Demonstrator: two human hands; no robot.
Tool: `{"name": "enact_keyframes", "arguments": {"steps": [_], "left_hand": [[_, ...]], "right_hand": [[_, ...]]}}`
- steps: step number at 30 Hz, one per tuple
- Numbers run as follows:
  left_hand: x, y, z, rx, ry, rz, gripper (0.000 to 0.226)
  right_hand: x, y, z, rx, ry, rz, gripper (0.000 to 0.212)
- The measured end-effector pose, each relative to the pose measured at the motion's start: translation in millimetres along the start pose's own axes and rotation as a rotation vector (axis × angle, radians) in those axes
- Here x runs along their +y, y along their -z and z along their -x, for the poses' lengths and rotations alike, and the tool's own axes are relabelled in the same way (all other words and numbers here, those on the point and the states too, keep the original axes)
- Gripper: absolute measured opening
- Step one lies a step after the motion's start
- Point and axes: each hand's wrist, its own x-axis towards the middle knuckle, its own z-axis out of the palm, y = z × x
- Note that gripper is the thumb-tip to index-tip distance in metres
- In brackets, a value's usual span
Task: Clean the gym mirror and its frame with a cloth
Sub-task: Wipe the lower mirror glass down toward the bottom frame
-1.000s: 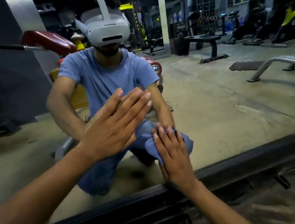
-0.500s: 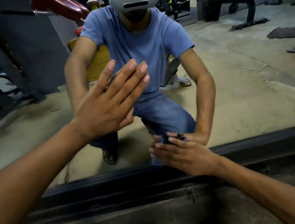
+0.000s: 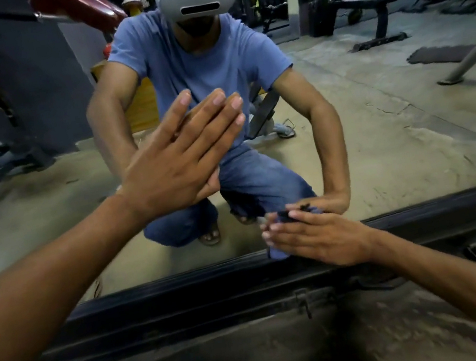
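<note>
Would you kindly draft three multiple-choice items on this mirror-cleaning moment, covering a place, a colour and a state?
1. Where is the cloth?
A. At the mirror's bottom edge, by the frame
B. On the floor behind the person
C. Draped over the left forearm

2. What colour is the cloth?
A. Yellow
B. Blue
C. White

3. How is the left hand?
A. Curled in a fist
B. Flat against the mirror, fingers straight
C. Gripping the frame

Answers: 1 A, it shows under the right hand just above the black frame. 2 B, blue fabric shows beneath the fingers. 3 B, its straight fingers meet their reflection.
</note>
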Motion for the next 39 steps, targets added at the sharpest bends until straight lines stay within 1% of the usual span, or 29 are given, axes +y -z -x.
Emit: {"name": "enact_keyframes", "arguments": {"steps": [1, 2, 4, 5, 7, 9, 11, 14, 15, 17, 19, 22, 23, 24, 26, 27, 28, 29, 31, 32, 33, 34, 35, 38, 39], "left_hand": [[0, -1, 0, 0.002, -0.004, 0.011, 0.072], [-1, -1, 0, -0.002, -0.008, 0.027, 0.071], [-1, -1, 2, 0.001, -0.012, 0.047, 0.072], [-1, 0, 2, 0.006, -0.006, 0.058, 0.072], [-2, 1, 0, 0.028, 0.006, 0.099, 0.07], [-7, 2, -12, 0.083, -0.018, 0.151, 0.06], [-17, 5, -34, 0.106, -0.079, 0.177, 0.052], [-29, 4, -57, 0.052, -0.063, 0.111, 0.068], [-28, 1, -59, 0.05, -0.043, 0.109, 0.07], [-23, -1, -59, 0.074, -0.017, 0.145, 0.068], [-22, -3, -59, 0.092, -0.011, 0.189, 0.069], [-24, -3, -59, 0.098, -0.006, 0.201, 0.071], [-24, -2, -59, 0.1, -0.009, 0.196, 0.072], [-24, -1, -58, 0.101, -0.01, 0.189, 0.073], [-22, -1, -57, 0.097, 0.001, 0.201, 0.076], [-21, -2, -56, 0.09, 0.007, 0.215, 0.077], [-20, -3, -55, 0.085, 0.009, 0.226, 0.077], [-19, -4, -55, 0.085, 0.005, 0.236, 0.077], [-19, -7, -55, 0.089, -0.005, 0.25, 0.075], [-19, -7, -55, 0.086, -0.009, 0.247, 0.075], [-19, -7, -55, 0.079, -0.009, 0.242, 0.074], [-19, -6, -56, 0.071, -0.01, 0.237, 0.074], [-20, -7, -56, 0.068, -0.011, 0.228, 0.074], [-19, -9, -53, 0.109, -0.032, 0.167, 0.066], [-17, -10, -52, 0.122, -0.044, 0.165, 0.061]], "right_hand": [[11, 11, -2, 0.047, -0.126, -0.011, 0.056], [22, 22, -7, 0.114, -0.31, -0.051, 0.055], [36, 41, -28, 0.314, -0.746, -0.159, 0.05], [36, 47, -43, 0.411, -0.933, -0.212, 0.048], [17, 46, -71, 0.526, -1.207, -0.299, 0.054], [-6, 38, -87, 0.58, -1.363, -0.376, 0.057], [-4, 39, -94, 0.639, -1.453, -0.398, 0.057], [43, 65, -124, 0.805, -1.613, -0.384, 0.06], [62, 74, -137, 0.831, -1.615, -0.354, 0.06], [85, 83, -156, 0.81, -1.487, -0.287, 0.059], [84, 85, -159, 0.729, -1.361, -0.259, 0.06], [78, 86, -130, 0.595, -1.227, -0.198, 0.063], [86, 88, -120, 0.596, -1.243, -0.189, 0.062], [99, 91, -113, 0.638, -1.308, -0.191, 0.059], [123, 98, -113, 0.789, -1.506, -0.214, 0.058], [127, 101, -121, 0.828, -1.571, -0.227, 0.059], [124, 102, -132, 0.812, -1.58, -0.228, 0.059], [113, 101, -139, 0.756, -1.527, -0.222, 0.059], [83, 95, -142, 0.605, -1.335, -0.243, 0.058], [77, 94, -136, 0.554, -1.254, -0.249, 0.058], [80, 94, -127, 0.537, -1.219, -0.237, 0.059], [89, 94, -120, 0.55, -1.243, -0.213, 0.06], [99, 93, -115, 0.597, -1.321, -0.2, 0.06], [106, 86, -113, 0.845, -1.624, -0.27, 0.061], [95, 81, -117, 0.886, -1.696, -0.303, 0.061]]}}
